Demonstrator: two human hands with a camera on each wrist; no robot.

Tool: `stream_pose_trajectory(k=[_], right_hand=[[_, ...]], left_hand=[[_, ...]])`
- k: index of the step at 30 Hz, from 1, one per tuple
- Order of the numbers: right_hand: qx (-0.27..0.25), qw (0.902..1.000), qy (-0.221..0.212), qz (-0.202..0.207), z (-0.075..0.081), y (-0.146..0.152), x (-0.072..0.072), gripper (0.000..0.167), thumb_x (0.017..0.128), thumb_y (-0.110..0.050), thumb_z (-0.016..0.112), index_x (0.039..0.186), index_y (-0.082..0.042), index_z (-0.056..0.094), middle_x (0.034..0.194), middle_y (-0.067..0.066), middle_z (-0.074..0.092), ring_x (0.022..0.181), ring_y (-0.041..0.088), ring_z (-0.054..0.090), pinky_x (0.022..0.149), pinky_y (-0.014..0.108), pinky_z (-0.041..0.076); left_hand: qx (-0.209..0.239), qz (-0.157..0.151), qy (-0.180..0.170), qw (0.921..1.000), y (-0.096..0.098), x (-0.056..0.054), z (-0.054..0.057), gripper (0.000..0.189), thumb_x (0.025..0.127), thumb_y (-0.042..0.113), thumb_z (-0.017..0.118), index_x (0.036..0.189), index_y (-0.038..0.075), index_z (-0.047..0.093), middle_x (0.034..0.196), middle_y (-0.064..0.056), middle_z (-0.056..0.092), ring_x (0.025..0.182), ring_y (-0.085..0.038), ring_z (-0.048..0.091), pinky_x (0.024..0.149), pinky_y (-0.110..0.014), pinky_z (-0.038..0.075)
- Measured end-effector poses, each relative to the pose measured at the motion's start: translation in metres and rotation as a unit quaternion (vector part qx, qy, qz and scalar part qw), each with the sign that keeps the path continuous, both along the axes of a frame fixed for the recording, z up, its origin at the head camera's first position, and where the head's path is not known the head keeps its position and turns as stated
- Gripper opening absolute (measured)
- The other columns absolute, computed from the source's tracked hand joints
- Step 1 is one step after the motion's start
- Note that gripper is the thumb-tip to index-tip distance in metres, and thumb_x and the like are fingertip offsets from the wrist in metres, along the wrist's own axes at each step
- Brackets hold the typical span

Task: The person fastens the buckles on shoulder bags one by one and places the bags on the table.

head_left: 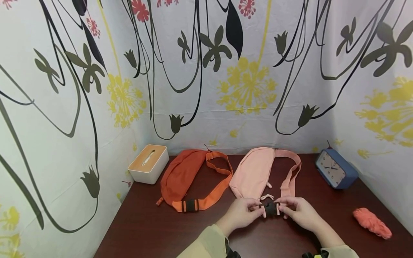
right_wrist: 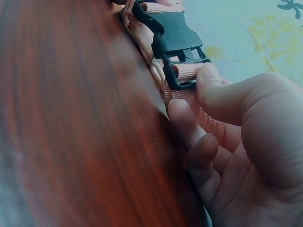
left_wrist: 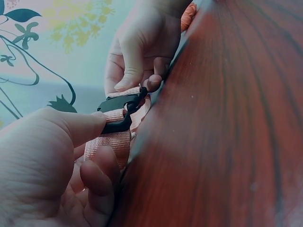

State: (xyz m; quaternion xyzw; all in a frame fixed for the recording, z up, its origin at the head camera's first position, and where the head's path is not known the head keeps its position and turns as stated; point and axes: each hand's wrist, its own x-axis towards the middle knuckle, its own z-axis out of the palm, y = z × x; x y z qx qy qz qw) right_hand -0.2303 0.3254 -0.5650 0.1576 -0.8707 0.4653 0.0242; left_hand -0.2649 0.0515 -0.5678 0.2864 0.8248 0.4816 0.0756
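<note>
A black side-release buckle (head_left: 270, 209) on the pink waist bag (head_left: 253, 170) is between my two hands. My left hand (head_left: 242, 214) pinches its left end by the pink strap (left_wrist: 113, 142), thumb on top. At the other end my right hand (head_left: 300, 212) pinches the buckle's bar and webbing between thumb and fingers. In the right wrist view the two buckle halves (right_wrist: 175, 35) meet, with part of a prong showing in a narrow gap. The pink bag lies flat behind my hands, its strap looping round on the right.
An orange waist bag (head_left: 182, 173) with its buckle (head_left: 190, 205) fastened lies to the left. Behind it stands a tissue box (head_left: 146, 175). A blue clock (head_left: 346, 173) and a coral yarn bundle (head_left: 372, 223) sit on the right. Patterned cloth walls (head_left: 206, 136) edge the dark wooden table (head_left: 145, 229).
</note>
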Motion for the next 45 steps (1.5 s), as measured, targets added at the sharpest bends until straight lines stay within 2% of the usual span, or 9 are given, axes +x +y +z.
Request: stream_pose_trajectory(k=[7,14,30,45], right_hand=[[-0.005,0.9998,-0.012,0.014,0.0001,-0.0008,-0.0011,0.018,0.104,-0.008,0.075,0.12,0.001,0.078,0.086,-0.004,0.076,0.067,0.006,0.068,0.062,0.027,0.058],[-0.004,0.9995,-0.004,0.03,0.0009,-0.0021,-0.0012,0.018,0.104,-0.01,0.075,0.119,-0.002,0.079,0.084,-0.006,0.075,0.066,0.006,0.069,0.062,0.028,0.059],[-0.018,0.9987,0.007,0.046,-0.0031,-0.0001,-0.0027,0.018,0.105,-0.007,0.073,0.121,0.0,0.077,0.087,-0.004,0.076,0.067,0.008,0.069,0.061,0.029,0.059],[-0.012,0.999,-0.016,0.039,-0.0039,0.0016,-0.003,0.021,0.106,-0.01,0.073,0.125,-0.001,0.077,0.082,-0.001,0.074,0.067,0.01,0.068,0.056,0.029,0.055]], left_hand=[[-0.013,-0.01,0.014,0.9998,0.0008,-0.0008,-0.0004,0.022,0.103,0.031,0.078,0.118,0.016,0.084,0.095,0.01,0.083,0.082,0.013,0.063,0.08,-0.011,0.051],[-0.011,-0.016,0.018,0.9997,0.0015,-0.0002,-0.0018,0.021,0.102,0.032,0.079,0.116,0.018,0.085,0.093,0.012,0.083,0.081,0.014,0.062,0.079,-0.011,0.049],[-0.027,-0.006,0.024,0.9993,0.0009,0.0031,0.0018,0.021,0.1,0.033,0.081,0.116,0.02,0.085,0.097,0.015,0.083,0.087,0.014,0.064,0.083,-0.012,0.051],[-0.035,-0.005,0.033,0.9988,0.0002,0.0032,0.0022,0.02,0.1,0.035,0.08,0.115,0.022,0.085,0.102,0.014,0.084,0.091,0.013,0.067,0.084,-0.012,0.052]])
